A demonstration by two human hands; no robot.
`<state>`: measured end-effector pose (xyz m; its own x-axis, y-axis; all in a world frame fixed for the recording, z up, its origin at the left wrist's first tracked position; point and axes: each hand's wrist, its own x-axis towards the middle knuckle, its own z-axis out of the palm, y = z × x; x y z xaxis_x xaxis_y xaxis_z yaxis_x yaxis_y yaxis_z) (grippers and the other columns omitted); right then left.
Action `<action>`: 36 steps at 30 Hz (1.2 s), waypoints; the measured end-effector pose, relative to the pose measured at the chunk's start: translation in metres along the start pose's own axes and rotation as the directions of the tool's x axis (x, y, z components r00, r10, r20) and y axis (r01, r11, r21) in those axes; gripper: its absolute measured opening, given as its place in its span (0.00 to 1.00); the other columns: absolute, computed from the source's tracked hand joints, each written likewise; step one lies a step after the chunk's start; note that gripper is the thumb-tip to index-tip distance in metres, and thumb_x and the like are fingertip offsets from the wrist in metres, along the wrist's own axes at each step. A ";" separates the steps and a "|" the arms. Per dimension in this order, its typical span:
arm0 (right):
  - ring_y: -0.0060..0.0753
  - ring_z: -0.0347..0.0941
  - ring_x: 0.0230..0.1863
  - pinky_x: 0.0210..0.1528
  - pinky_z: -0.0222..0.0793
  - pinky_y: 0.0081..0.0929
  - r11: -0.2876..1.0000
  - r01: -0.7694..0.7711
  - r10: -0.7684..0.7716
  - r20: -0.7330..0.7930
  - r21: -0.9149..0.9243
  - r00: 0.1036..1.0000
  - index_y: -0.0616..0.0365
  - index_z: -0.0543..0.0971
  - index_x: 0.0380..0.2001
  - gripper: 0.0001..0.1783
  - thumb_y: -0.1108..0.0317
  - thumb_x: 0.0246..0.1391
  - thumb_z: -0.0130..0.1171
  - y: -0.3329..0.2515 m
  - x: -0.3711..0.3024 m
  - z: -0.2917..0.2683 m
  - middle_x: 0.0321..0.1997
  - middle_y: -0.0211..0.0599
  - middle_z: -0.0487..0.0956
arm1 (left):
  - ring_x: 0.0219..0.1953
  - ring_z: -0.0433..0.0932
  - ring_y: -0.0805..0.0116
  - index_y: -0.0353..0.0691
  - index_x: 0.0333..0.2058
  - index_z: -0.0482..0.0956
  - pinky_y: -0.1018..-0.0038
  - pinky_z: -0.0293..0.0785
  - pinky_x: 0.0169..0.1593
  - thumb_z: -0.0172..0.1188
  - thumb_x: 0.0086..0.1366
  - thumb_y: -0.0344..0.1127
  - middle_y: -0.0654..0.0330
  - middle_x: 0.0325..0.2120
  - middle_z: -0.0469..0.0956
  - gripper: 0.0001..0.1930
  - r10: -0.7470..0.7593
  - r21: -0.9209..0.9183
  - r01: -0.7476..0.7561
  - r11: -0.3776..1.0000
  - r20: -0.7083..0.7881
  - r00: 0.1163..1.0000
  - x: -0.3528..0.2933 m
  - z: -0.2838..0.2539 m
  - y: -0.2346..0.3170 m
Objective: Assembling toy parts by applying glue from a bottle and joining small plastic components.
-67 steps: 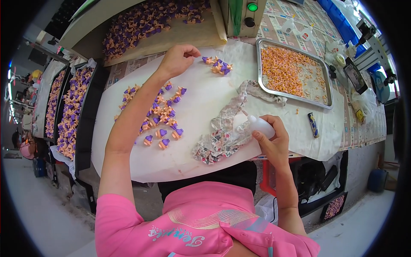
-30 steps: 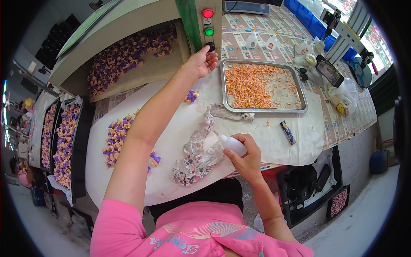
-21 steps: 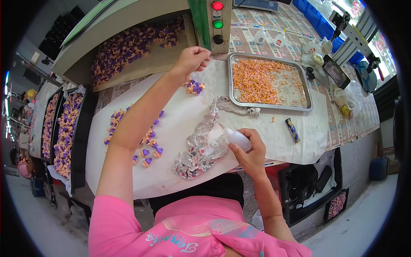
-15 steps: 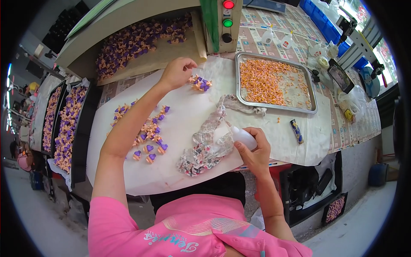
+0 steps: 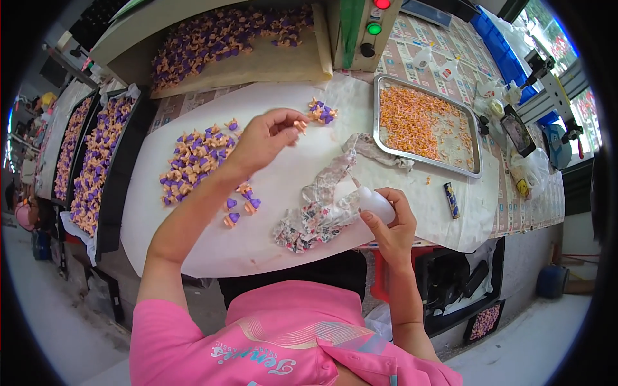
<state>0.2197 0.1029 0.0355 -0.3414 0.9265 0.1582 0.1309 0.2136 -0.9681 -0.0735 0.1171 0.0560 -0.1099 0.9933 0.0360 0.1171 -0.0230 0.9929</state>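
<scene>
My left hand [image 5: 267,141] is over the white sheet [image 5: 283,174], pinching a small peach-coloured figurine piece [image 5: 300,126] between thumb and fingers. Just beyond it sits a little cluster of purple-and-peach pieces [image 5: 322,111]. A larger pile of the same pieces [image 5: 199,161] lies to the left of the hand, with a few strays partly behind the forearm. My right hand [image 5: 396,233] is wrapped round a white squeeze bottle [image 5: 375,205], its thin nozzle tilted up and to the left. Beside the bottle lies a crumpled floral cloth [image 5: 318,209].
A metal tray [image 5: 475,148] of small orange-and-peach parts stands at the right. Near it lies a dark blue tube [image 5: 451,201]. Black trays [image 5: 114,174] full of pieces line the left. Behind, a machine opening [image 5: 322,38] holds more pieces; a phone [image 5: 517,132] stands far right.
My left hand has moved nearer and now shows a peach piece in its pinch. My right hand stays on the bottle, whose nozzle now shows. The view has shifted slightly.
</scene>
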 end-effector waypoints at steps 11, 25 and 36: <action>0.25 0.69 0.34 0.38 0.66 0.22 0.983 0.056 -0.041 -0.089 0.176 0.995 0.61 0.75 0.34 0.20 0.68 0.40 0.76 -0.011 -0.020 0.040 0.36 0.31 0.72 | 0.40 0.79 0.71 0.36 0.44 0.72 0.76 0.78 0.45 0.58 0.66 0.29 0.60 0.38 0.77 0.10 -0.323 -0.725 0.210 0.656 -0.018 0.946 -0.114 0.044 -0.033; 0.30 0.70 0.35 0.38 0.66 0.24 0.963 0.227 -0.239 -0.069 -0.146 0.969 0.62 0.78 0.37 0.19 0.65 0.44 0.73 -0.006 -0.023 0.042 0.35 0.36 0.75 | 0.40 0.77 0.75 0.34 0.42 0.71 0.77 0.76 0.48 0.57 0.64 0.25 0.58 0.41 0.76 0.09 -0.213 -0.550 0.119 0.827 -0.108 0.971 -0.118 0.064 -0.053; 0.30 0.72 0.34 0.35 0.67 0.24 0.947 0.266 -0.281 -0.063 -0.180 0.958 0.61 0.79 0.37 0.19 0.65 0.43 0.73 0.000 -0.020 0.041 0.34 0.36 0.76 | 0.41 0.77 0.73 0.32 0.42 0.71 0.77 0.75 0.48 0.57 0.62 0.23 0.58 0.38 0.76 0.09 -0.252 -0.569 0.151 0.808 -0.103 0.962 -0.116 0.065 -0.050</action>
<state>0.1886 0.0714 0.0241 -0.3054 0.8469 0.4354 0.2011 0.5043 -0.8398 -0.0023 0.0103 -0.0057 -0.2368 0.9499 -0.2041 -0.4834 0.0670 0.8728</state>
